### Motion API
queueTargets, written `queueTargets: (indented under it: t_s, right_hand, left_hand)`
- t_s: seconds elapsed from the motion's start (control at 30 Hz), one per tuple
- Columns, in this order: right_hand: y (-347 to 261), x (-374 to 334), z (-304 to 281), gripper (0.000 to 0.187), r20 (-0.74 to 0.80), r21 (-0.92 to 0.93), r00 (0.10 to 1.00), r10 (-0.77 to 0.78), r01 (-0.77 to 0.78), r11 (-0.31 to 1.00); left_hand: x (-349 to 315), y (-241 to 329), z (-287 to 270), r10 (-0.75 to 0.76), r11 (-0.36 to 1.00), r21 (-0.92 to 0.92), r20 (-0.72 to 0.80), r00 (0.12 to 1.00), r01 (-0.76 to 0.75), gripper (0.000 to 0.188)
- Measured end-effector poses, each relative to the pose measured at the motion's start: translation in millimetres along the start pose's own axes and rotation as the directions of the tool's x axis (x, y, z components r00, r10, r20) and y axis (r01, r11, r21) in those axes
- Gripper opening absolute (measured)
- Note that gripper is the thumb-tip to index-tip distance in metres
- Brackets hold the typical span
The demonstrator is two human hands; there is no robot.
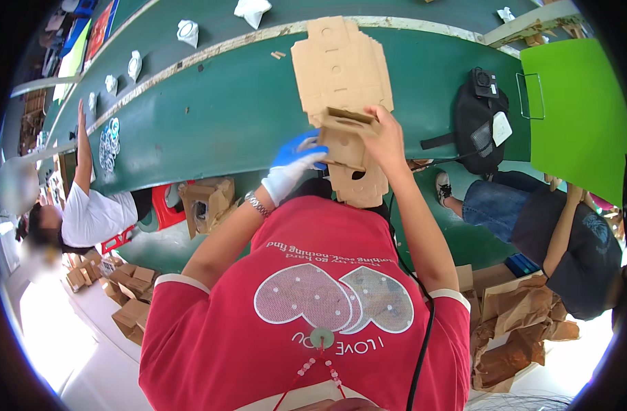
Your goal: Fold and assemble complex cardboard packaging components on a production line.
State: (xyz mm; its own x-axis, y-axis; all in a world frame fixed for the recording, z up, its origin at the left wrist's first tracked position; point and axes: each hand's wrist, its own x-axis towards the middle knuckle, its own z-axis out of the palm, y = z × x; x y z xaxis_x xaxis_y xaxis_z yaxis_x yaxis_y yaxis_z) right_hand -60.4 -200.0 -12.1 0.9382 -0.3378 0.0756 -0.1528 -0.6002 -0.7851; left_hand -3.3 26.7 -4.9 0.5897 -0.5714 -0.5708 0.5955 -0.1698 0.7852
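A small, partly folded brown cardboard box (344, 147) is held in front of my chest, over the near edge of the green table. My right hand (385, 139) is bare and grips the box by its upper right corner. At the box's left side is my left hand (296, 159), in a white glove with blue fingers; its bent fingers press against the cardboard and are partly hidden. Beneath and beyond the box lie flat die-cut cardboard blanks (337, 68), stacked with uneven edges. Another flat cardboard piece (360, 192) with a dark hole shows below the box.
A black bag (474, 130) with a small black device (484, 82) lies to the right, near a bright green panel (577, 109). White bundles (187, 33) line a belt at the back. People sit left and right. Looped cords (109, 144) lie left. Cartons (132, 315) stand behind.
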Motion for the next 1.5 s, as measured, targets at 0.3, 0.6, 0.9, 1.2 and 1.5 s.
queueTargets:
  t_s: [0.3,0.6,0.9,1.2,1.5]
  right_hand:
    - [2.9,-28.8,-22.8,0.064,-0.159,0.376,0.914,0.373,-0.294,0.879]
    - [-9.5,-111.6,8.3,0.084,-0.047,-0.141,0.910,0.411,-0.414,0.899]
    - [-6.1,-118.2,31.7,0.051,-0.223,-0.128,0.931,0.290,-0.323,0.938]
    - [-13.5,-126.9,36.4,0.058,-0.187,-0.081,0.866,0.464,-0.484,0.871]
    - [-19.9,-140.7,47.8,0.060,-0.087,-0.138,0.925,0.370,-0.379,0.915]
  left_hand:
    - [182.1,127.4,-53.1,0.236,0.928,-0.241,-0.203,0.950,-0.282,0.050]
    - [181.2,129.7,-59.3,0.290,0.953,0.009,-0.318,0.903,-0.303,0.063]
    - [-46.8,-65.5,-13.5,0.032,0.999,0.000,0.002,0.999,-0.032,0.052]
    - [-68.3,-36.3,39.3,-0.248,0.872,-0.391,0.167,0.954,0.295,0.047]
    - [-91.8,-16.7,49.2,-0.100,0.974,-0.203,-0.015,0.995,0.095,0.039]
